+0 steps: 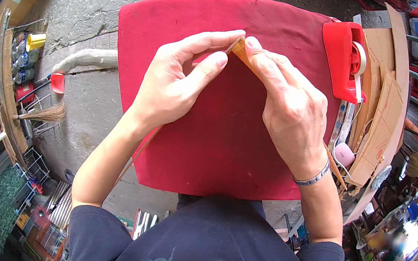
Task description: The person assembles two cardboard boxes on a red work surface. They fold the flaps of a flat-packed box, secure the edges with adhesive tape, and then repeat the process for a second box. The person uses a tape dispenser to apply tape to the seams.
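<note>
Strip (244, 54) | orange-brown | narrow | bent to a peak (partly hidden)

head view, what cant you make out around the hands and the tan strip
All in the head view:
- Tan strip: partly hidden by the left hand and right hand; whether it joins the thin strip at lower left can't be told.
- Right palm: hidden behind the back of that hand.
- Whatever supports the red cloth: hidden by the cloth.
- Lap: mostly hidden by the dark shirt.

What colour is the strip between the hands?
The strip is golden brown, clearest in the head view.
</note>
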A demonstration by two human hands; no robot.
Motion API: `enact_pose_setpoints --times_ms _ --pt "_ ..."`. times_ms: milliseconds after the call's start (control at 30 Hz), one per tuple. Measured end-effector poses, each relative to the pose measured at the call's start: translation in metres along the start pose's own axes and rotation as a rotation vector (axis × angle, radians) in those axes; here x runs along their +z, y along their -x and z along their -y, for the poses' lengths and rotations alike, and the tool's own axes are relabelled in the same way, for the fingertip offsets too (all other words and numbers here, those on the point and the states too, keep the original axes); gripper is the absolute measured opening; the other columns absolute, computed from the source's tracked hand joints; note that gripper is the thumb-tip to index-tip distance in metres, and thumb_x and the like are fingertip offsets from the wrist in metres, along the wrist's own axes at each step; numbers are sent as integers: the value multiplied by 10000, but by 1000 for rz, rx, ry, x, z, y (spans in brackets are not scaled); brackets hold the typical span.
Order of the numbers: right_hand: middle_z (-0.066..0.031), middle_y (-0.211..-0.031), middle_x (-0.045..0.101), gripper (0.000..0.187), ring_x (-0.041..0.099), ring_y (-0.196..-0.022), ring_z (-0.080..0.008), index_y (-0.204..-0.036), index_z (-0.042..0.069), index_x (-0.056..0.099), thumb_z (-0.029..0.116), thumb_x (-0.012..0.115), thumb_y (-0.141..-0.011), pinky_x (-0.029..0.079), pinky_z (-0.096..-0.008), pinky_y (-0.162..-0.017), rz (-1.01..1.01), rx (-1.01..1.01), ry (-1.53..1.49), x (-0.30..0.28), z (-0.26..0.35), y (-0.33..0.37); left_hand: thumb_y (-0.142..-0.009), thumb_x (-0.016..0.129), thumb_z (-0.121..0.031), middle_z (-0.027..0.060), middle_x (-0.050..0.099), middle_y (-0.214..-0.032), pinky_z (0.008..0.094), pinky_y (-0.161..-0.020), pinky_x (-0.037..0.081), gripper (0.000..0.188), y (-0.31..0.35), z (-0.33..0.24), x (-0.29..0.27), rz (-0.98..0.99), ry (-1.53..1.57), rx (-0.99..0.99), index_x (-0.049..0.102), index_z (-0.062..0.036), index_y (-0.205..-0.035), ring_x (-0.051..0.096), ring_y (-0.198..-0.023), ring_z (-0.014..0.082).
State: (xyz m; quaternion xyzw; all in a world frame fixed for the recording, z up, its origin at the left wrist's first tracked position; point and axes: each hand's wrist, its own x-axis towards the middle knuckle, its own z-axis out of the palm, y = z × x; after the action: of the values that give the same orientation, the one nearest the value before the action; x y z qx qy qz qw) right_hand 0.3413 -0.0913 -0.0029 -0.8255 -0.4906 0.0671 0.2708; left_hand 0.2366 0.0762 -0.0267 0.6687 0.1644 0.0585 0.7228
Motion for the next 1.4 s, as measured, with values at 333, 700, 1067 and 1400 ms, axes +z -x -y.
enact_pose_setpoints --times_ms 333,700,1067,1400 --pt "-88 -1105 680 475 683 -897 -253 -1218 69 638 -90 568 -776 569 -329 -755 -40 -42 21 5 -3 2 -957 556 -25 108 655 -1231 293 -1030 453 333 1 2 0 0 -5 16 601 6 -1285 595 -1159 157" --pt "-53 -1056 677 465 660 -799 -200 -1237 108 639 7 606 -784 554 -308 -667 -151 -111 40 12 -9 6 -967 527 -1 103 647 -1223 300 -1046 438 327 -1 -1 1 36 42 92 592 6 -1288 585 -1171 159" --pt "-131 -909 672 190 627 -763 -252 -1055 -1 662 88 668 -887 497 -358 -677 -353 0 -125 -41 14 78 -1025 466 -299 169 583 -1345 414 -1098 382 438 13 -14 -33 42 -272 -2 546 -10 -1344 543 -1278 276" --pt "-87 -734 556 182 550 -721 -275 -769 59 572 177 670 -866 405 -396 -655 282 427 -273 73 13 280 -1047 445 -317 160 606 -1315 397 -1050 424 436 141 35 -140 -375 -204 -419 543 -5 -1336 575 -1236 252"
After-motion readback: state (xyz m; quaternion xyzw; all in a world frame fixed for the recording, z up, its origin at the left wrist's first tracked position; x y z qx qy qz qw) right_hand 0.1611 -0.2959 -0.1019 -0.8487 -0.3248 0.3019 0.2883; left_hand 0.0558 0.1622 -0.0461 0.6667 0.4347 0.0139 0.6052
